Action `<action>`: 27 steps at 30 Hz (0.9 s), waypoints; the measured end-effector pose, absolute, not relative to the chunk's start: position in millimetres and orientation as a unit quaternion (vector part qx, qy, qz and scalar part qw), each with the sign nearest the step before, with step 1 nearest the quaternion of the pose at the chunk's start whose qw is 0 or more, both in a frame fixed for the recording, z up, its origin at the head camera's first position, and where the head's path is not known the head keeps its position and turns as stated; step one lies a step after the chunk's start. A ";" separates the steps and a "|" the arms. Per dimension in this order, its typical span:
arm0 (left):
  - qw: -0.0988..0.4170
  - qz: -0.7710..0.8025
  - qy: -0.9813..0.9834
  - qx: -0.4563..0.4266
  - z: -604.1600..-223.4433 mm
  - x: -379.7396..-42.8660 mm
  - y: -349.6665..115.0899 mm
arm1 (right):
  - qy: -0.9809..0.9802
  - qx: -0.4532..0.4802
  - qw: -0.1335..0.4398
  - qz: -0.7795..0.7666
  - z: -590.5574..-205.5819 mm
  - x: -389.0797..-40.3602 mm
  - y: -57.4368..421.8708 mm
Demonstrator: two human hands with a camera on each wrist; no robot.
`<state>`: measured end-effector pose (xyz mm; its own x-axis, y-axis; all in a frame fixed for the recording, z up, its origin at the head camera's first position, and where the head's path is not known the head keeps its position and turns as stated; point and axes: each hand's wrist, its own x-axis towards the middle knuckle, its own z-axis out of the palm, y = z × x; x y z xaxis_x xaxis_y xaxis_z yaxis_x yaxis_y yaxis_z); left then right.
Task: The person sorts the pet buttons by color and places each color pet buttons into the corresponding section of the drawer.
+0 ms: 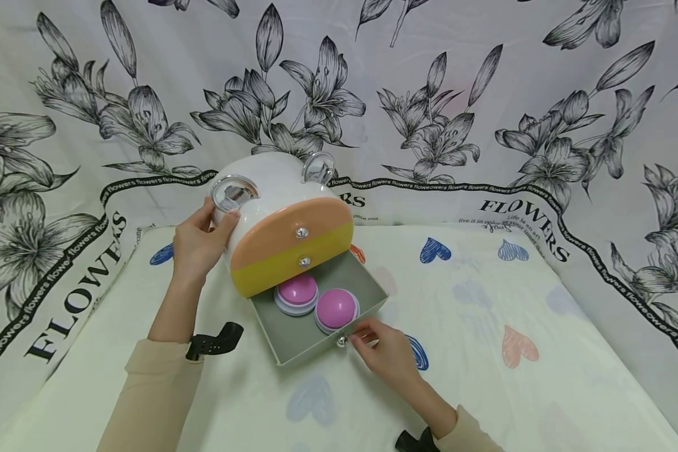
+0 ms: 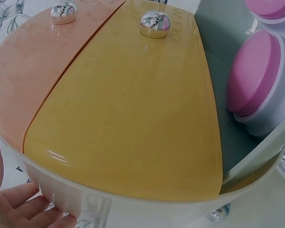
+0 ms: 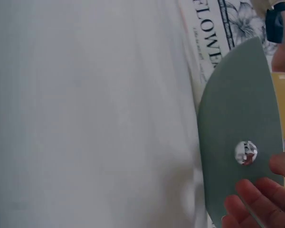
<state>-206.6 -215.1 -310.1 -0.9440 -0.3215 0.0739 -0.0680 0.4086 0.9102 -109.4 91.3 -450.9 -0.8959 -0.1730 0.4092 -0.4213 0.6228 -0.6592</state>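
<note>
A glossy white rounded drawer box carries two chrome round pieces on top. Its orange drawer front and yellow drawer front are closed, each with a shiny knob. The grey-green bottom drawer is pulled out. Inside it lie two round things with pink domed tops and pale bases. My left hand touches the box's left side below one chrome piece, fingers nearly straight. At the drawer's front right, my right hand is beside the chrome knob, fingers loosely bent, not around it.
A pale cloth with printed hearts covers the table. Behind it hangs a white cloth with black flower prints. Black wrist straps show on the forearms.
</note>
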 end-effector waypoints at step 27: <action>0.123 -0.538 -0.828 0.103 -310.0 -205.1 -215.7 | -0.906 0.115 0.111 0.392 -454.6 -106.2 64.6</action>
